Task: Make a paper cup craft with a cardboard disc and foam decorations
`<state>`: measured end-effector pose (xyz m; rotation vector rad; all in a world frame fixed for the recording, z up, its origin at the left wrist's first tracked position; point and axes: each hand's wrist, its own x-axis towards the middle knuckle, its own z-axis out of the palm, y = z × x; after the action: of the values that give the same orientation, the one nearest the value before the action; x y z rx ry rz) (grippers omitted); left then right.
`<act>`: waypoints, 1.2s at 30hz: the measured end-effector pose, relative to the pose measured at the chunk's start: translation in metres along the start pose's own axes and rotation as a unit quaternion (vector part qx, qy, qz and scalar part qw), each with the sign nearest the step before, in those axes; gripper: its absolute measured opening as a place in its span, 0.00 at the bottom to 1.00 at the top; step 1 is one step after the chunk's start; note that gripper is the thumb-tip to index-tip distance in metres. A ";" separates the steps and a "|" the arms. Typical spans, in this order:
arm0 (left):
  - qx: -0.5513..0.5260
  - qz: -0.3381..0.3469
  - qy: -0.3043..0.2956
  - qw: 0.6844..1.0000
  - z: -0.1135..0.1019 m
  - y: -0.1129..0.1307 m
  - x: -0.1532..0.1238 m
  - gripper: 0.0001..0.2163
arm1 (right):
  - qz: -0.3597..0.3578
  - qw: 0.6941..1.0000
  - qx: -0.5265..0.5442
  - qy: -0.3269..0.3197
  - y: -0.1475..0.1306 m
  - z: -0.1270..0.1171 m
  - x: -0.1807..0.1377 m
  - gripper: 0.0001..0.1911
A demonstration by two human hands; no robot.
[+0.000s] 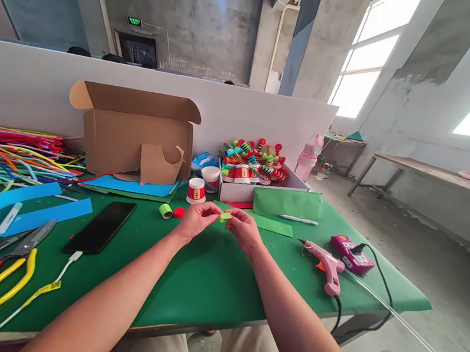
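Note:
Both my hands meet over the middle of the green table. My left hand and my right hand each pinch one end of a small light-green paper piece, held just above the tabletop. Close behind my left hand lie a small green paper roll and a red cap. A white paper cup with a red band stands behind those.
A pink glue gun and a pink power strip lie to the right. A black phone, scissors, blue paper strips and pipe cleaners lie left. A cardboard box, a box of finished crafts and green paper sheets stand behind.

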<state>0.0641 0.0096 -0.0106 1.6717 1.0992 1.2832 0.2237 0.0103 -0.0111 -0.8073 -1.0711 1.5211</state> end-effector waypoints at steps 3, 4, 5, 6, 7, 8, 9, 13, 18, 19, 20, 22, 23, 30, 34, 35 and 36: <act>0.027 0.028 -0.004 0.999 -0.001 0.000 0.000 0.07 | 0.004 1.000 0.014 -0.010 -0.002 -0.001 -0.001 0.14; 0.034 0.035 -0.004 0.999 -0.001 0.001 0.000 0.06 | 0.003 1.000 0.016 -0.014 -0.002 -0.001 -0.001 0.14; 0.039 0.040 -0.002 0.998 -0.001 0.001 0.000 0.05 | 0.004 1.000 0.018 -0.017 -0.002 -0.002 -0.001 0.15; 0.044 0.044 0.002 0.998 -0.001 0.001 0.000 0.05 | 0.005 1.000 0.022 -0.018 -0.003 -0.002 -0.001 0.15; 0.049 0.047 0.007 0.998 -0.001 0.001 0.000 0.04 | 0.009 0.999 0.027 -0.017 -0.003 -0.002 -0.001 0.16; 0.056 0.052 0.012 0.997 -0.001 0.001 -0.001 0.04 | 0.017 0.999 0.034 -0.014 -0.003 -0.002 -0.001 0.16; 0.065 0.056 0.018 0.996 -0.002 0.001 -0.001 0.04 | 0.028 0.999 0.038 -0.010 -0.004 -0.002 -0.001 0.17; 0.092 0.076 0.029 0.992 -0.002 0.002 -0.002 0.03 | 0.043 0.999 0.009 -0.009 -0.004 -0.002 -0.001 0.20; 0.068 0.061 0.015 0.996 -0.002 0.001 -0.002 0.05 | -0.025 0.995 -0.097 0.005 -0.002 -0.003 -0.001 0.21; 0.049 0.042 0.010 0.998 -0.001 0.000 -0.001 0.07 | -0.040 0.993 -0.112 0.012 -0.002 -0.003 0.000 0.21; 0.031 0.024 0.003 0.999 -0.001 0.000 -0.001 0.08 | -0.053 0.990 -0.126 0.018 -0.003 -0.003 0.000 0.21; 0.010 -0.001 -0.016 1.000 0.002 -0.002 0.000 0.08 | -0.069 0.985 -0.154 0.026 -0.004 -0.003 0.000 0.22; 0.009 -0.005 -0.023 1.000 0.003 -0.002 0.001 0.08 | -0.072 0.983 -0.167 0.026 -0.004 -0.003 0.001 0.22; -0.011 -0.019 -0.023 0.999 0.006 -0.008 0.004 0.07 | -0.068 0.970 -0.232 -0.002 -0.007 -0.003 0.002 0.24; -0.018 -0.021 -0.012 1.000 0.004 -0.012 0.005 0.07 | -0.026 0.962 -0.268 -0.050 -0.006 -0.002 0.000 0.24; -0.020 -0.023 -0.012 0.999 0.004 -0.013 0.005 0.07 | -0.024 0.961 -0.269 -0.053 -0.005 -0.002 0.000 0.24; -0.022 -0.025 -0.014 0.999 0.004 -0.013 0.006 0.07 | -0.025 0.962 -0.267 -0.051 -0.005 -0.003 0.000 0.24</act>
<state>0.0661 0.0195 -0.0214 1.6154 1.0826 1.2392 0.2282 0.0110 -0.0071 -1.0641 -1.6030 1.2492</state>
